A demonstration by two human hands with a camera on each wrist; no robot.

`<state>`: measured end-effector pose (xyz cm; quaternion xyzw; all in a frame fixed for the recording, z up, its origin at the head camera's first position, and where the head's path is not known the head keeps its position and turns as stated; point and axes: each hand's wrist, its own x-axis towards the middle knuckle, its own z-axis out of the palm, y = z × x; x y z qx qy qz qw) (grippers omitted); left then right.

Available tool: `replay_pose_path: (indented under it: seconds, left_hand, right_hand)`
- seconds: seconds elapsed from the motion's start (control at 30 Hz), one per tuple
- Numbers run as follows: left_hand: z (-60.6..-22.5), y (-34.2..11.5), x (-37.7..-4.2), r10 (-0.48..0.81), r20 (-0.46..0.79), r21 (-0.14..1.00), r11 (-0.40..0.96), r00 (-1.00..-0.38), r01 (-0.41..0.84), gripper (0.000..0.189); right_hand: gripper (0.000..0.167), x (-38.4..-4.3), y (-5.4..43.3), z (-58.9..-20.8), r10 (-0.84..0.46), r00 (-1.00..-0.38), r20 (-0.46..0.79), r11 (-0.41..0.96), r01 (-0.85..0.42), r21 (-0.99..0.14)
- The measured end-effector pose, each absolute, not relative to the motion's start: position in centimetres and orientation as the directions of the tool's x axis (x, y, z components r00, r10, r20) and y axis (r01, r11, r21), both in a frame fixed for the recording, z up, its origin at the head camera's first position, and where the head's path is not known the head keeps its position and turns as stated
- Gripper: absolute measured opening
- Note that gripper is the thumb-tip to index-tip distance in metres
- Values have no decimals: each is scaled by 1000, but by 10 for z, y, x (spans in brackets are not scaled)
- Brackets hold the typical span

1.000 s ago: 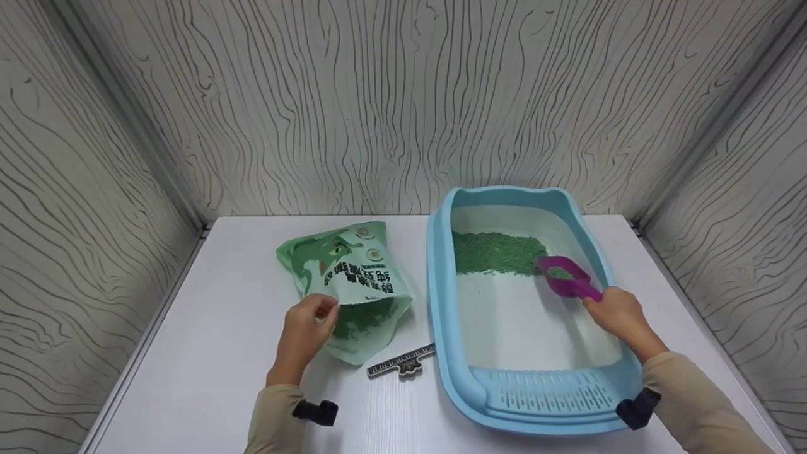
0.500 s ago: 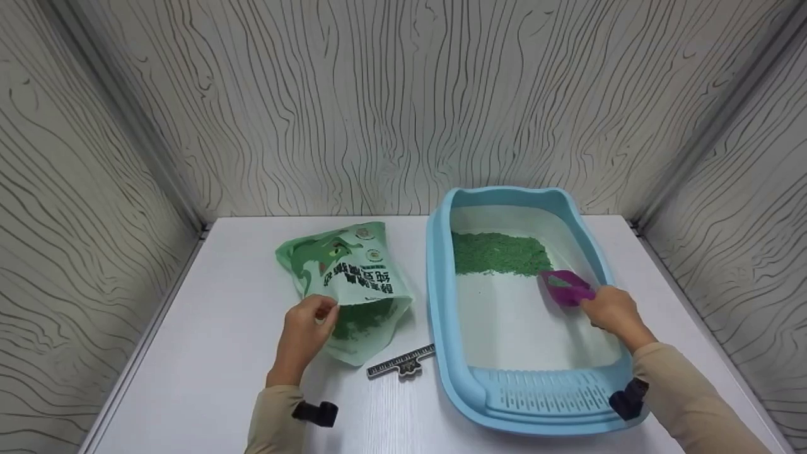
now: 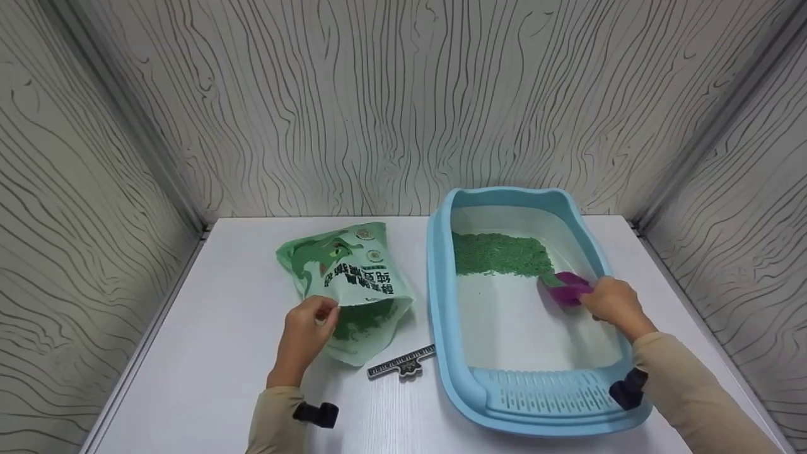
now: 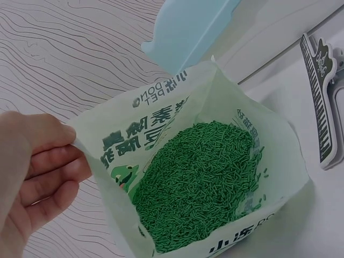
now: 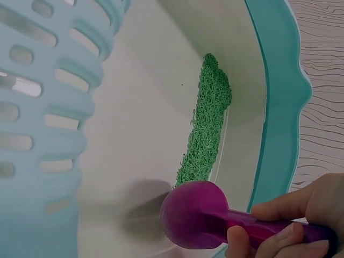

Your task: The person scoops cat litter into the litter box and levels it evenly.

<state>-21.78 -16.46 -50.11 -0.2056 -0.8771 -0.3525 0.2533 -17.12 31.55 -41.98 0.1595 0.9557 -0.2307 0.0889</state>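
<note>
My left hand (image 3: 307, 331) pinches the rim of a pale green litter bag (image 3: 365, 280) between thumb and fingers. The bag lies with its mouth open toward me, and green pellets (image 4: 199, 177) fill its inside. My right hand (image 3: 616, 307) grips the handle of a purple scoop (image 3: 570, 290) inside the blue litter box (image 3: 444, 328). The scoop is tilted, with green pellets at its front edge. In the right wrist view the scoop's rounded underside (image 5: 188, 215) hides its load. A band of green pellets (image 3: 501, 253) covers part of the box floor toward the back.
A black and silver clip (image 3: 402, 362) with a ruler-like bar lies between the bag and the box. At the box's near end is a slotted blue step (image 3: 548, 389). Wood-patterned panels (image 3: 403, 107) enclose the white table (image 3: 214, 353) at the back and sides.
The right hand has drawn the scoop slightly nearer and tipped it, and pellets now spill at its front. The green band reaches a little further right. The left hand and bag stay put.
</note>
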Motion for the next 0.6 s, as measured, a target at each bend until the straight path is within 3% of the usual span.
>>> replay_pose_path:
  seconds: [0.27, 0.6]
  left_hand:
    - [-500, -164, -218, 180, 580, 527, 661, -794, 535, 6]
    - [-500, -163, -218, 175, 577, 532, 661, -798, 529, 5]
  right_hand:
    - [25, -172, 304, -412, 244, -935, -255, 863, 330, -383]
    - [24, -178, 285, -411, 180, -967, -183, 900, 237, -366]
